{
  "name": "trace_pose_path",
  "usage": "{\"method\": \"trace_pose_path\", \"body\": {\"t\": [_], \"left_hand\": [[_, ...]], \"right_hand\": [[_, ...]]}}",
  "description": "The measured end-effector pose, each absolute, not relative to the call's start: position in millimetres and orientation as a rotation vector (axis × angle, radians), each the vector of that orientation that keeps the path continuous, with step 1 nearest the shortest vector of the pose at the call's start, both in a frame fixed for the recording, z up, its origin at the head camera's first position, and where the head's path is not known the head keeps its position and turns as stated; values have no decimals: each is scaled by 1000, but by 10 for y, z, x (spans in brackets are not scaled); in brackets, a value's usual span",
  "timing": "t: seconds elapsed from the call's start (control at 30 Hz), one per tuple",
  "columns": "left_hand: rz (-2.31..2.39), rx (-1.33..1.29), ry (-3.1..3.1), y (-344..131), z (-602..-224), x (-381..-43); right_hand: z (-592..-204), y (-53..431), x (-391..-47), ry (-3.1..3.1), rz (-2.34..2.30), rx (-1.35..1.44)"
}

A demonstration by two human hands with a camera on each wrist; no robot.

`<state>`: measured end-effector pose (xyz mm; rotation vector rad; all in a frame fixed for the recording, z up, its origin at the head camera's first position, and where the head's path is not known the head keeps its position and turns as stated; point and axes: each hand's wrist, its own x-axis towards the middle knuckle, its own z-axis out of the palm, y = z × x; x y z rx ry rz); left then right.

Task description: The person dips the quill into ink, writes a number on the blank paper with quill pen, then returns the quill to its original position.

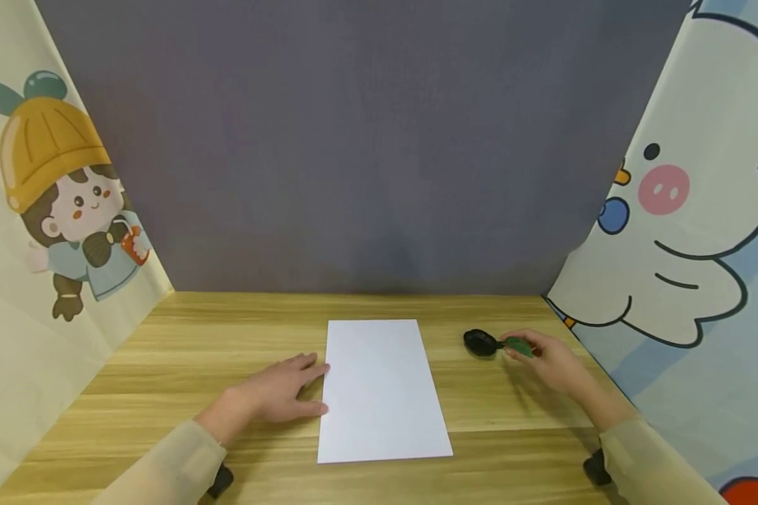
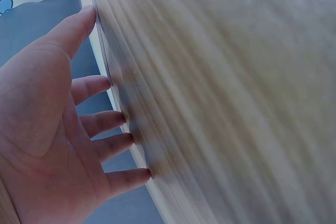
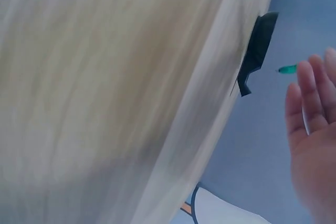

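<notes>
Green piece [image 1: 521, 346], pinched in the right hand [image 1: 554, 360] near the far right corner of the table [image 1: 240, 330], could drop onto the black dish [image 1: 480, 342] if that grip slackens, while the paper [image 1: 382, 393] may skid should the left hand [image 1: 278, 393], fingers apart, push its edge

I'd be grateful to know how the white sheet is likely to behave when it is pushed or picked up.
The sheet looks thin and flat against the table, so it would probably bend if lifted by one edge. With nothing lying on its middle and only the left hand at its side, it may slide or turn fairly easily.
</notes>
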<state>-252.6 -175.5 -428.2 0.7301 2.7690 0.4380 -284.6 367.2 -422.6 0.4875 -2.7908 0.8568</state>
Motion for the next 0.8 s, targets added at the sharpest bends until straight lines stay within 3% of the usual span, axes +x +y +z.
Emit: {"method": "trace_pose_path", "body": {"t": [0.53, 0.8], "left_hand": [[441, 734, 2773, -1751, -4260, -2529], [438, 738, 2769, -1757, -4271, -2536]], "right_hand": [[-4229, 3574, -2900, -2592, 1191, 414], [-4276, 3524, -2960, -2506, 1190, 530]]}}
